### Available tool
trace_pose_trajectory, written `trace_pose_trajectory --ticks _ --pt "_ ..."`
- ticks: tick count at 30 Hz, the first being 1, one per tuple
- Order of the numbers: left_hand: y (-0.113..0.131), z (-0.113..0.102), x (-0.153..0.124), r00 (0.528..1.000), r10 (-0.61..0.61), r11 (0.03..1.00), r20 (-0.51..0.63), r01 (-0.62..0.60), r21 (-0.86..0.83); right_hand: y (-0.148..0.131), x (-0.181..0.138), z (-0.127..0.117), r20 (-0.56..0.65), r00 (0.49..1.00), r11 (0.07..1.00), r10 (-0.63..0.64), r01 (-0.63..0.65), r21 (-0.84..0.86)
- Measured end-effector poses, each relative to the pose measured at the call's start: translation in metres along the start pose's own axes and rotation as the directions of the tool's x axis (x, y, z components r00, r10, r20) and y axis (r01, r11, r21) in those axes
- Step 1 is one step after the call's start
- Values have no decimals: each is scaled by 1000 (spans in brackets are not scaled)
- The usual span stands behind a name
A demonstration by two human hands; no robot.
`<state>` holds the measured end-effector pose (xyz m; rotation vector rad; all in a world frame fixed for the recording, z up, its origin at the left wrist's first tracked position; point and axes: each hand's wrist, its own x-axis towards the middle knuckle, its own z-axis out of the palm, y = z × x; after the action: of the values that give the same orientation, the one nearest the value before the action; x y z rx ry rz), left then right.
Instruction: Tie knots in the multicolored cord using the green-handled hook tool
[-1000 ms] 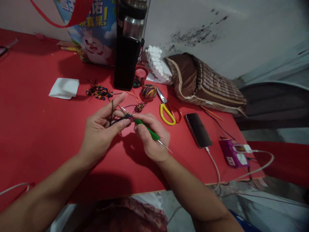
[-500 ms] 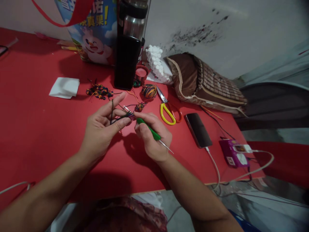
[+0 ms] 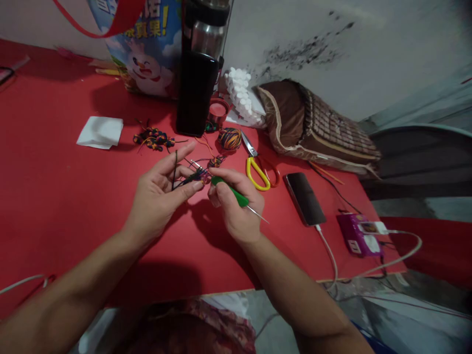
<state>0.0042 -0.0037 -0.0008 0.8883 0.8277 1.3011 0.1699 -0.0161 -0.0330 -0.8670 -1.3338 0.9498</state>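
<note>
My left hand (image 3: 160,196) pinches a small knot of multicoloured cord (image 3: 197,175) between thumb and fingers, with a dark strand running over the index finger. My right hand (image 3: 236,209) grips a green-handled crochet hook (image 3: 230,191), its metal tip pushed into the cord piece just right of the left fingertips. Both hands hover low over the red table (image 3: 55,196). A loose cord piece (image 3: 216,161) lies just beyond them.
A ball of multicoloured cord (image 3: 229,138), yellow-and-orange scissors (image 3: 257,169), a finished cord bundle (image 3: 154,139), a white tissue (image 3: 99,132), a black flask (image 3: 197,93), a cartoon bag (image 3: 147,54), a phone (image 3: 305,198) on a cable, a purple box (image 3: 356,236) and a brown cushion (image 3: 317,130).
Both hands have stayed nearly in place; the right hand has turned the hook slightly in the cord. The view has drifted a little.
</note>
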Motion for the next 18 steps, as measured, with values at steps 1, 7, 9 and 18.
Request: trace_pose_trajectory --ticks 1,7,9,18 --pt "0 0 0 1000 -1 1000 2 1 2 -1 1 -1 9 1000 1000 -9 9 -12" --pt "-1 1 -1 999 34 994 19 -36 108 -8 6 -3 59 995 974 -82 92 -207" --pt "-2 2 -3 998 65 983 11 -66 172 -9 6 -2 70 988 936 -137 152 -316" --pt "-1 3 -4 1000 5 999 17 -6 51 -10 2 1 51 961 891 -271 270 -365"
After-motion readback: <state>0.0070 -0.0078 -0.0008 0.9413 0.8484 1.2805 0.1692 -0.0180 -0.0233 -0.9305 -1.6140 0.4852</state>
